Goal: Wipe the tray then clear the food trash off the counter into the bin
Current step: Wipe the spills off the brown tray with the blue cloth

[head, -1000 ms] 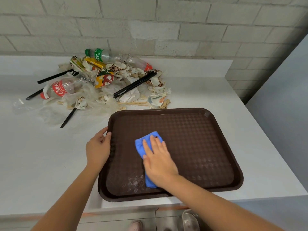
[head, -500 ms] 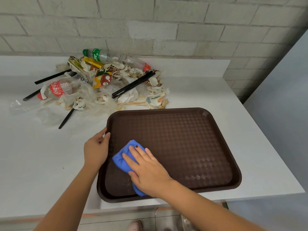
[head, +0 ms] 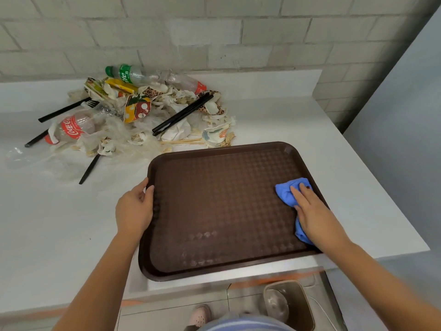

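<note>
White counter [head: 47,223] is backed by a brick wall [head: 238,32]. At its front edge the tray [head: 214,199] is laid, long axis left to right, right end angled slightly wallward. Its left rim is gripped by the left hand [head: 133,211]. The cloth [head: 285,191] is pressed onto the tray's right side under the flat, straight-fingered right hand [head: 315,216]. Trash [head: 143,111] is piled beyond.

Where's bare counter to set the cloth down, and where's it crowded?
Free: the counter left of the tray, in front of the trash pile; also the back right corner, between pile, tray's far rim and backsplash. Right of the tray only a narrow strip to the counter edge. Crowded: back left, where the pile nearly reaches the tray's far rim.
</note>
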`<state>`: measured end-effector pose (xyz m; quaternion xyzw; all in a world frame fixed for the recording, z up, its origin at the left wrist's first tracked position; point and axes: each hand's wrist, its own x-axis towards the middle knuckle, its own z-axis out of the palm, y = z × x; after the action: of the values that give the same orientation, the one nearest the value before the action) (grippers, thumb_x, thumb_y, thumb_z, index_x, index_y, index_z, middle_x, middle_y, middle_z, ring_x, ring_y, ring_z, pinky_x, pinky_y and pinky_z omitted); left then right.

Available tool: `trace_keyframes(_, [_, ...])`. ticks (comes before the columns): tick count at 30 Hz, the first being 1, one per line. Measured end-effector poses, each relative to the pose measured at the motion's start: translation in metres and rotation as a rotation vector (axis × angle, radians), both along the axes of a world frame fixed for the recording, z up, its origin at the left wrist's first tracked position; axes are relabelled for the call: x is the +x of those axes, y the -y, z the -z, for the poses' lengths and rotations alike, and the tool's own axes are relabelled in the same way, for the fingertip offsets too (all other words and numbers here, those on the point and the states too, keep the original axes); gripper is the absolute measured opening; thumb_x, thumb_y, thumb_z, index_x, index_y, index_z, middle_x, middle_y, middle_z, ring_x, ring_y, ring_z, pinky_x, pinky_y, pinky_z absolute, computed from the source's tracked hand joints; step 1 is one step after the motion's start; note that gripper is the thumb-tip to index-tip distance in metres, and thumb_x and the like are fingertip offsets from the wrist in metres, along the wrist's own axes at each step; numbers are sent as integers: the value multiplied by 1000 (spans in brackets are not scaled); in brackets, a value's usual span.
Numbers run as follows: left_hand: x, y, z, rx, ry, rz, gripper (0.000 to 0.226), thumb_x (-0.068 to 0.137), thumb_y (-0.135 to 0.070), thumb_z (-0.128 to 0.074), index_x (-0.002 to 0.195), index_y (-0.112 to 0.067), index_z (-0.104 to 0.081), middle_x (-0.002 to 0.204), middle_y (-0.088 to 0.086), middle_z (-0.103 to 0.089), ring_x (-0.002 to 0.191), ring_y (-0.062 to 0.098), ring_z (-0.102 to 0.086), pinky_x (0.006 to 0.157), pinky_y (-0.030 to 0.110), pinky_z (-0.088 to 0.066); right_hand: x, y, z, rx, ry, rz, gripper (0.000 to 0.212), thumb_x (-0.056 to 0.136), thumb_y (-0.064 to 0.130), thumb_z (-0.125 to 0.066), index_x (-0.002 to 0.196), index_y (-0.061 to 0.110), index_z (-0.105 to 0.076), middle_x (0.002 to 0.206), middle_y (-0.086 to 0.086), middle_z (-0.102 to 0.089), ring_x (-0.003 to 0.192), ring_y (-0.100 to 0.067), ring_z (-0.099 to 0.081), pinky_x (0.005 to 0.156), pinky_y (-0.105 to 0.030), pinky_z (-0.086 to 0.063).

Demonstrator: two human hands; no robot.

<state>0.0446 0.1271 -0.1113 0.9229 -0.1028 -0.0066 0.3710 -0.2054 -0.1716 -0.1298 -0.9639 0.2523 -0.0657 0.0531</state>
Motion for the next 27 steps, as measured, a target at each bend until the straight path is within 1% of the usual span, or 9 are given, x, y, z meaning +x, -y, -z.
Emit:
trace_keyframes(4, [0,0,1,21,24,3,40,97,-32,-46,133,-16,-54,73,6,-64,73,17,-54,76,34,-44,-6,7,-15,-71,-28,-86,67,47,-6,-89,110,-1,-68,109,-18,-69,81,-29,-72,55,-29,-56])
trace_keyframes(7, [-1,2,0,24,22,-6,40,97,-32,-46,133,-16,-54,74,5,-63,74,19,-55,78,35,-45,-18,19,-24,68,163,-77,54,68,-11,-75,118,7,-65,121,-15,-64,94,-32,-69,79,-35,-55])
trace_keyframes(9, [-2,3,-1,35,17,-17,40,97,-33,-46,133,-17,-54,75,3,-62,78,22,-59,81,37,-47,-29,29,-35,115,292,-19,49,78,-10,-67,123,9,-62,128,-12,-60,110,-25,-61,97,-16,-39])
trace_keyframes(11, [-2,3,0,37,18,-21,40,97,-34,-46,132,-17,-55,72,2,-62,76,21,-58,81,37,-47,-39,43,-46,177,396,100,48,85,-7,-60,129,12,-58,134,-8,-56,116,-17,-52,99,-3,-25])
trace_keyframes(15, [-1,3,0,53,17,-27,41,96,-36,-45,132,-19,-55,74,7,-65,78,24,-61,81,39,-49,-61,72,-46,149,305,280,46,91,2,-53,135,16,-51,140,-6,-50,122,-32,-51,103,-35,-35])
trace_keyframes(17, [-1,3,-1,77,28,-18,41,97,-37,-44,132,-19,-55,70,6,-63,74,24,-60,75,38,-49,-67,78,-38,183,205,310,45,91,6,-55,135,13,-51,141,-11,-49,125,-35,-48,105,-40,-34])
trace_keyframes(20, [-5,5,-7,143,35,16,43,98,-40,-38,133,-19,-53,67,4,-62,71,24,-60,71,37,-48,-65,73,-27,156,107,290,43,92,18,-58,133,8,-53,136,-15,-53,125,-35,-48,105,-43,-35])
trace_keyframes(24, [-15,3,-15,214,-37,-2,52,98,-44,-35,140,-16,-44,101,13,-68,103,34,-60,92,45,-46,-44,43,-33,185,253,342,41,93,34,-52,127,11,-59,117,-11,-61,110,-28,-52,91,-39,-44])
trace_keyframes(27, [-36,-10,-12,276,-53,-28,47,97,-43,-37,132,-14,-53,108,14,-68,104,34,-60,86,41,-46,-25,30,-32,327,94,374,54,93,52,-42,133,17,-51,105,-7,-61,95,-24,-59,74,-33,-48])
